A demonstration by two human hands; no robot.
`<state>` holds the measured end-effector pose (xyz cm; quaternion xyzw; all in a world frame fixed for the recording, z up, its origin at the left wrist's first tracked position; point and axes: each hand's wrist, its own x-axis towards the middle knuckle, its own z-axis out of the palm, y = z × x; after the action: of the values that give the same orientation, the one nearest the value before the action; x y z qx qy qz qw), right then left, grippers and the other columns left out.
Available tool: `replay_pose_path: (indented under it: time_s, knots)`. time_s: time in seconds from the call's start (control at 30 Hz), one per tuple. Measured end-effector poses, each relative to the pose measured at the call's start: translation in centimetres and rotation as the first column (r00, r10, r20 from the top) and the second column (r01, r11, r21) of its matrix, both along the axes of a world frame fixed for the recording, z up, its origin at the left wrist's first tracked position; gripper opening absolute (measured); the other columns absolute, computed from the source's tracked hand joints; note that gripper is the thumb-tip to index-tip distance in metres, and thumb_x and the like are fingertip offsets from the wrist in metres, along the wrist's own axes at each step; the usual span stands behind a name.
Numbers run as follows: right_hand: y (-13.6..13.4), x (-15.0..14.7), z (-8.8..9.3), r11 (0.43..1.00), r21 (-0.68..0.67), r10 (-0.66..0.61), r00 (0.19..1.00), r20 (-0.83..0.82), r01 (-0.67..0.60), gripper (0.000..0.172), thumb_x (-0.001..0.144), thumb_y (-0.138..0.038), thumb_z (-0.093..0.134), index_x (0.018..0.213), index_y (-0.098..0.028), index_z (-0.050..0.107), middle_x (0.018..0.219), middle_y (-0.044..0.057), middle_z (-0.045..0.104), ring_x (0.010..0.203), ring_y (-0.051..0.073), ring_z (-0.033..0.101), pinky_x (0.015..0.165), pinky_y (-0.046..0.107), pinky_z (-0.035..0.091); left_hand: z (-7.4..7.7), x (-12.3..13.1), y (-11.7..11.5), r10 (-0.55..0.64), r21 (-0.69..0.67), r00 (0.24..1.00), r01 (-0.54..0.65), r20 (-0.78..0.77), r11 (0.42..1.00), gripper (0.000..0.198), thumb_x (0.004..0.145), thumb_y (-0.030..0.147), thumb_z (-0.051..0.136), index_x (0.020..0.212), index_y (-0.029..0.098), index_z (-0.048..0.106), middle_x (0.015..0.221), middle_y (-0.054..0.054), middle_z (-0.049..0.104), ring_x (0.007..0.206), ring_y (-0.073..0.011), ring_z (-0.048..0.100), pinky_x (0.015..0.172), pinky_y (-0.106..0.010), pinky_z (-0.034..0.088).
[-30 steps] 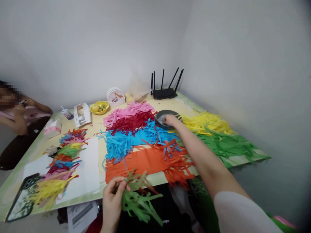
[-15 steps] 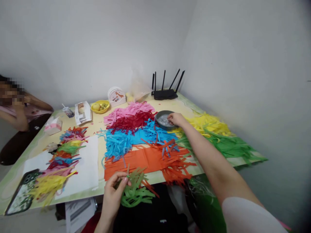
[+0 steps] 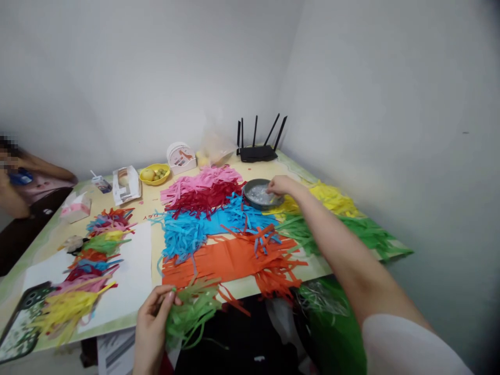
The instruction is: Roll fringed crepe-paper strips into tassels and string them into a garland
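My left hand (image 3: 151, 322) is below the table's front edge, fingers pinched on a bunch of green fringed paper (image 3: 191, 312). My right arm stretches across the table; my right hand (image 3: 282, 185) rests on the rim of a dark round bowl (image 3: 258, 194) holding something whitish, its fingers curled inward. Whether they hold anything is hidden. Fringed paper sheets lie spread between my arms: orange (image 3: 234, 258), blue (image 3: 195, 229), dark red (image 3: 207, 195), pink (image 3: 199, 179), yellow (image 3: 332, 195) and green (image 3: 359, 232).
A row of finished coloured paper tassels (image 3: 88, 260) lies on white sheets at left, beside a phone (image 3: 17, 323). At the back stand a black router (image 3: 255, 151), a yellow fruit bowl (image 3: 154, 173), boxes and a tissue pack (image 3: 76, 207). Another person sits at far left.
My left hand with the green paper has moved left and lower. My right hand has shifted from inside the bowl to its right rim. The view has swung slightly.
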<state>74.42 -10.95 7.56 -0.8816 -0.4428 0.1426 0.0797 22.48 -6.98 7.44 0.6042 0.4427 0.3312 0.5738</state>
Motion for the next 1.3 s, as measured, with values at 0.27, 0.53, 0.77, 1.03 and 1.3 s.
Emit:
replay_pose_path:
  time_s: [0.27, 0.53, 0.77, 1.03, 1.3]
  knots:
    - [3.0, -3.0, -3.1, 0.997, 0.011, -0.077, 0.997, 0.033, 0.077, 0.023, 0.092, -0.034, 0.061, 0.094, -0.013, 0.068, 0.098, 0.009, 0.07, 0.087, 0.017, 0.066, 0.083, 0.034, 0.052, -0.3, -0.7, -0.2, 0.01, -0.055, 1.0, -0.009, 0.013, 0.998, 0.039, 0.069, 0.048, 0.078, 0.086, 0.016, 0.064, 0.069, -0.003, 0.071, 0.069, -0.0169, 0.067, 0.062, -0.021, 0.049]
    - [-0.1, -3.4, -0.5, 0.962, 0.252, -0.108, 0.994, -0.001, 0.105, 0.023, 0.094, -0.014, 0.047, 0.105, -0.004, 0.064, 0.096, 0.016, 0.072, 0.084, 0.014, 0.064, 0.08, 0.026, 0.046, 0.2, -0.5, -0.5, 0.009, -0.038, 1.0, -0.009, 0.0, 0.999, 0.035, 0.068, 0.044, 0.079, 0.083, 0.016, 0.064, 0.068, -0.003, 0.072, 0.067, -0.0163, 0.067, 0.062, -0.021, 0.05]
    - [-6.6, -11.4, 0.2, 0.95, 0.258, 0.227, 0.955, -0.188, -0.175, 0.025, 0.096, -0.024, 0.044, 0.109, -0.015, 0.063, 0.09, 0.005, 0.075, 0.073, 0.011, 0.068, 0.065, 0.018, 0.048, 0.5, 0.1, -1.1, -0.047, 0.016, 0.999, 0.047, 0.013, 0.999, 0.026, 0.073, 0.038, 0.076, 0.083, 0.016, 0.065, 0.067, -0.003, 0.072, 0.067, -0.0171, 0.068, 0.065, -0.024, 0.053]
    - [-9.1, -18.4, -5.4, 0.933, 0.017, 0.358, 0.924, -0.138, -0.359, 0.013, 0.082, -0.012, 0.058, 0.088, -0.015, 0.07, 0.088, 0.011, 0.075, 0.082, 0.021, 0.068, 0.071, 0.025, 0.044, 0.6, 0.7, -2.5, -0.125, 0.005, 0.992, 0.125, 0.019, 0.992, 0.027, 0.074, 0.039, 0.074, 0.081, 0.016, 0.064, 0.069, -0.005, 0.073, 0.067, -0.0176, 0.068, 0.065, -0.025, 0.053]
    - [-9.4, -19.0, -6.5, 0.919, -0.037, 0.388, 0.917, -0.09, -0.392, 0.015, 0.083, -0.012, 0.055, 0.093, -0.011, 0.067, 0.087, 0.015, 0.072, 0.078, 0.024, 0.067, 0.064, 0.026, 0.04, 1.0, 0.2, -3.2, -0.083, -0.006, 0.996, 0.084, 0.034, 0.996, 0.025, 0.072, 0.038, 0.075, 0.079, 0.016, 0.064, 0.066, -0.004, 0.072, 0.064, -0.0169, 0.068, 0.062, -0.025, 0.053]
